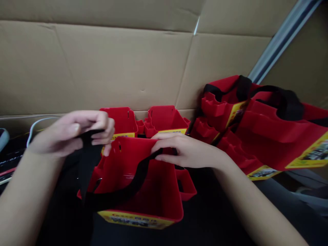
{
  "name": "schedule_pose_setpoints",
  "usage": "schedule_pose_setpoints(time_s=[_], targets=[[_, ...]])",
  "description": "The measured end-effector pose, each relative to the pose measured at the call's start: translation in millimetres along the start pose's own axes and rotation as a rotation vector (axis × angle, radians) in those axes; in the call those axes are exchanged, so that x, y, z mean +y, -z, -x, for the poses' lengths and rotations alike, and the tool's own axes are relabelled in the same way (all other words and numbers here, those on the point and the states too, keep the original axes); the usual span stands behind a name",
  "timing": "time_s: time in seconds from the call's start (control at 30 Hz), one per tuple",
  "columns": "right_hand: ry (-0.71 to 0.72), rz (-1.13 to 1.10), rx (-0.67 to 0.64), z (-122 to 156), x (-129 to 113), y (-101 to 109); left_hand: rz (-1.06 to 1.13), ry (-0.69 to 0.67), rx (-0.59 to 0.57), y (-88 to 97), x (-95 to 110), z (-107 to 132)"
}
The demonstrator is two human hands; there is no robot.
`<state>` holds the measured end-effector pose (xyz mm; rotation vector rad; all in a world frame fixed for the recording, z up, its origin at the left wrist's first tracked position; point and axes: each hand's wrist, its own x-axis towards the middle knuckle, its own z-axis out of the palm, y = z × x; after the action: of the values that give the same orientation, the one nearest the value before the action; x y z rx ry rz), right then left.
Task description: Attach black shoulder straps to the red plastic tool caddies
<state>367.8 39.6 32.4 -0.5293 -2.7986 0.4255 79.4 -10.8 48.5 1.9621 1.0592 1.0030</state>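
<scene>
A red plastic bin (164, 191) with a yellow printed label and small side pockets stands in front of me on a black surface. A black strap (135, 181) loops across its opening. My left hand (77, 133) is raised at the bin's left, fingers curled around one part of the strap. At the far rim, my right hand (176, 150) pinches another part of the strap near the bin's back right corner. The right fingertips are partly hidden behind the strap and rim.
Behind it stand two more red bins (167, 118) against a cardboard wall (115, 65). At right, several red bins with black straps (266, 130) are stacked and tilted. A pale cable (33, 128) and a dark printed item (10, 157) lie at left. A metal post (279, 41) slants at upper right.
</scene>
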Motion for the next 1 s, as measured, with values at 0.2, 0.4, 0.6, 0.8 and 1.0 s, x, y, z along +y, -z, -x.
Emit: schedule_pose_setpoints(time_s=[0.2,0.4,0.6,0.8,1.0], targets=[[-0.102,0.05,0.017,-3.3,-3.7,-4.3,0.285,0.09,0.048,-32.3,2.2,-23.0],[-0.237,0.136,0.048,5.7,-13.3,-5.0,0.315,0.227,0.218,-34.2,7.7,-19.2],[-0.193,0.088,0.111,9.4,-17.5,-5.2,0.009,0.104,0.219,-42.2,11.2,-19.8],[-0.19,-0.11,0.121,5.1,-12.3,-4.1,-0.559,0.091,0.148,-44.3,-6.2,-23.2],[-0.294,-0.413,0.085,-4.4,-0.6,-5.4,-0.399,0.224,0.194,-52.0,-16.7,-28.2]])
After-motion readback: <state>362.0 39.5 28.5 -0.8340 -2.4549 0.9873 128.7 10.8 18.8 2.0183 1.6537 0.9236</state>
